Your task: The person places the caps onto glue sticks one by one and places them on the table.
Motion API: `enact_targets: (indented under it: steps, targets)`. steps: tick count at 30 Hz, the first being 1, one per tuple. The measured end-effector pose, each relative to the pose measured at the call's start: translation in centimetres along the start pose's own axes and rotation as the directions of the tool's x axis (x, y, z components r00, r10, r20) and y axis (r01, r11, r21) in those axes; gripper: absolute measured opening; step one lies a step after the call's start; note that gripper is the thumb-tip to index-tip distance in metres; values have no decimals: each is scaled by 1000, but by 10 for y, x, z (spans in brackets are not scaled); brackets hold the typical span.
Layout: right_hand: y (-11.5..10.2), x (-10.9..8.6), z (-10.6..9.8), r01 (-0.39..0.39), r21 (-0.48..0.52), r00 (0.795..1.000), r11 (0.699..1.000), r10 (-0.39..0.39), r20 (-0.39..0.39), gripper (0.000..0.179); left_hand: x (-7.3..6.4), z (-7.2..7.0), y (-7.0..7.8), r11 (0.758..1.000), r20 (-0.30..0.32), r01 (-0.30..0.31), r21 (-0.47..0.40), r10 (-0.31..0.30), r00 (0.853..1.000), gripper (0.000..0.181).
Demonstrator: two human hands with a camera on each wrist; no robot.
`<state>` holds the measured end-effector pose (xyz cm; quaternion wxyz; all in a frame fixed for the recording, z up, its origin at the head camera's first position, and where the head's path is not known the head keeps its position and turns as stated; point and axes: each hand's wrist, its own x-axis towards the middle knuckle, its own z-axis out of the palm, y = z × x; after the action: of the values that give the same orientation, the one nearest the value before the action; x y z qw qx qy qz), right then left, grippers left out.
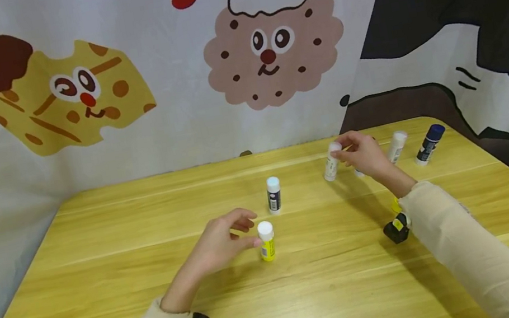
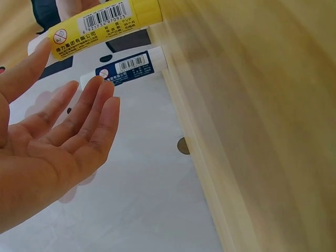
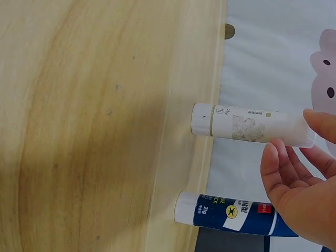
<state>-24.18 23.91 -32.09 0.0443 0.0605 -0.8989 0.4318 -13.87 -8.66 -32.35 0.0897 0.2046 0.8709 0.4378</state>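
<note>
In the head view my right hand (image 1: 363, 154) pinches the cap end of a white glue stick (image 1: 330, 167) between thumb and fingers. That stick stands upright near the table's back edge. Beside it in the right wrist view is a navy glue stick (image 3: 236, 215), partly behind the hand. My left hand (image 1: 221, 244) has its fingers spread around the near side of a yellow glue stick (image 1: 268, 247) with a white cap, the thumb tip right at its upper part. Just behind stands a navy glue stick with a white cap (image 1: 274, 201), near the left fingertips.
Further right stand another white glue stick (image 1: 397, 148) and a navy one with a dark blue cap (image 1: 428, 145). A small yellow thing (image 1: 396, 206) is mostly hidden by the right sleeve. The wooden table (image 1: 93, 227) ends at a printed cloth (image 1: 179, 138).
</note>
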Motion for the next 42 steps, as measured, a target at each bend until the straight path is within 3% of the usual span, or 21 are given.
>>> enact_targets:
  steps: [13, 24, 42]
  targets:
    - [0, -1, -2, 10, 10, 1000, 1000, -10, 16, 37, 4, 2, 1, 998, 32, -59, -37, 60, 998, 33]
    - [0, -8, -11, -5, -8, 999, 1000, 5, 36, 42, 3, 4, 3, 998, 51, -53, -29, 54, 997, 30]
    - [-7, -26, -35, 35, -57, 993, 998, -29, 115, 43, 1, 6, 4, 999, 51, -37, -14, 38, 998, 29]
